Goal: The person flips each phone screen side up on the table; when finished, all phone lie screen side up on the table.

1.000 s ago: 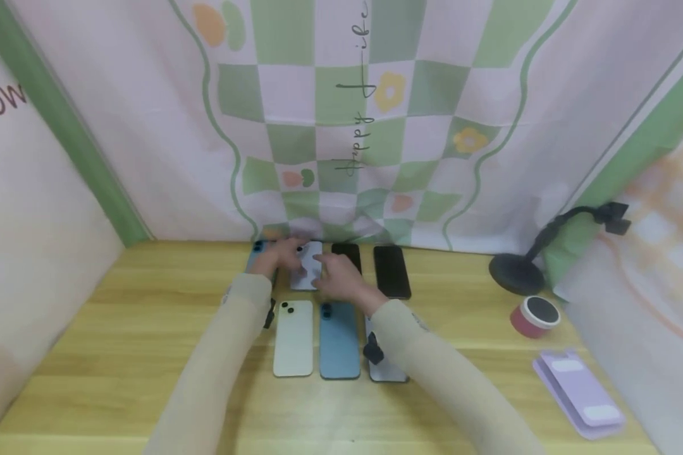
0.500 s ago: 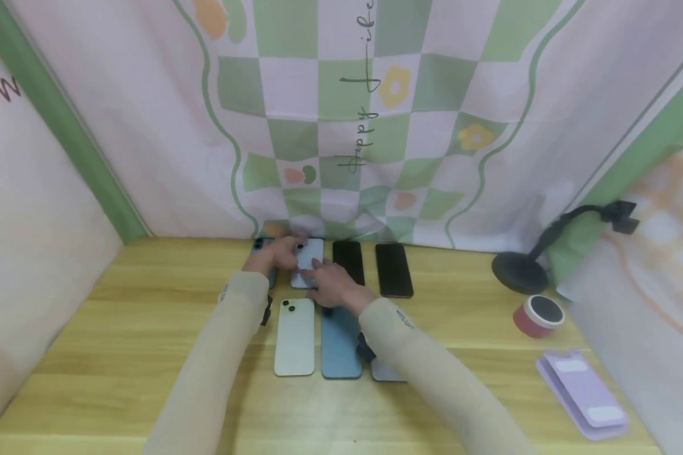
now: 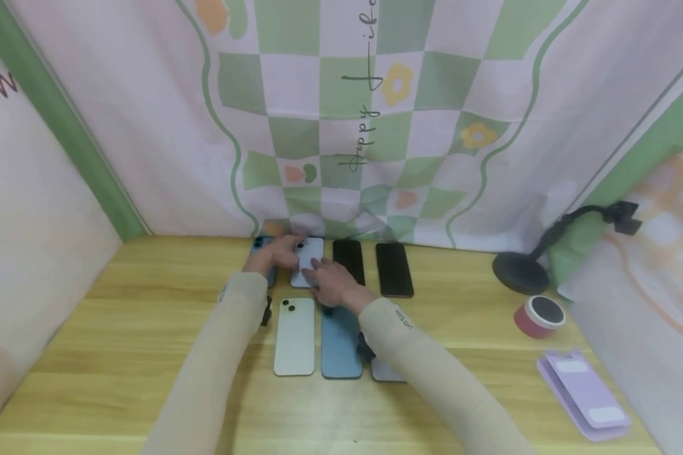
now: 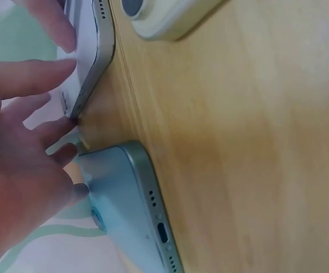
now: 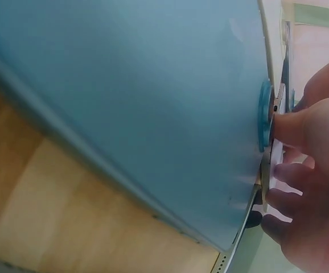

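A pale lavender phone [image 3: 313, 248] lies back-up in the back row against the curtain. My left hand [image 3: 273, 254] touches its left side with fingers extended; in the left wrist view the thumb [image 4: 33, 77] lies over the phone's edge. From the right, my right hand [image 3: 336, 282] rests its fingertips on the phone's lower right side. Left of it lies a blue phone [image 4: 116, 187], partly hidden under my left hand in the head view. A black phone [image 3: 348, 258] sits just right of it. Below my right hand is another blue phone [image 5: 124, 114].
In the front row lie a cream phone [image 3: 295, 341] and a greyish phone [image 3: 388, 371] mostly covered by my right sleeve. Another black phone [image 3: 394, 270] ends the back row. At right stand a black gooseneck holder [image 3: 520, 273], a pink jar [image 3: 539, 316] and a lilac folding stand [image 3: 589, 395].
My right hand has moved slightly down and left, lower along the lavender phone, over the top of the front blue phone. My left hand stays at the phone's left side.
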A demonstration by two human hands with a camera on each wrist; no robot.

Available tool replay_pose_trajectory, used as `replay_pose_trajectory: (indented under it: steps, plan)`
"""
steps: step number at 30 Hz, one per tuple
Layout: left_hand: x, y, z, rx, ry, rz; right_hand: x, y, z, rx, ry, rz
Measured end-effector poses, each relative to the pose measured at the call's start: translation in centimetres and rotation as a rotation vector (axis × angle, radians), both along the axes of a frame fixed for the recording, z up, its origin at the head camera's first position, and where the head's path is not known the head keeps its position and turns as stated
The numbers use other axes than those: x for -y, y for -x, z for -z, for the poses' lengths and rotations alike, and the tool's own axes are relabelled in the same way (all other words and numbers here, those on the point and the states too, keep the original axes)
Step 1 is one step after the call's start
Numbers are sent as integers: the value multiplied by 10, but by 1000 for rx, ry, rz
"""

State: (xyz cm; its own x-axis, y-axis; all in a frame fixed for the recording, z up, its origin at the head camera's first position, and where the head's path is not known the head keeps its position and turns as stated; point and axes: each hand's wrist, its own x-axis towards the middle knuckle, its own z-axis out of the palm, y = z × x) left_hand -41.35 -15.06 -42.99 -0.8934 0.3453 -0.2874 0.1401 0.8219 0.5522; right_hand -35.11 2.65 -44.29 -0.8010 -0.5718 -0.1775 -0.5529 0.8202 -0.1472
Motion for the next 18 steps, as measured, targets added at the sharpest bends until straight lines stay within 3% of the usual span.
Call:
replay_pose_trajectory:
  steps: [4,11,18]
  plan:
    - [-1,2,3,-13,-69,-49,0,1,1,-7,-2,-3]
    - [-11,0,4,-115,-197,-128,-2,1,0,31,36,5]
    - [-15,0,3,-120,-316,-248,-3,1,0,60,78,6]
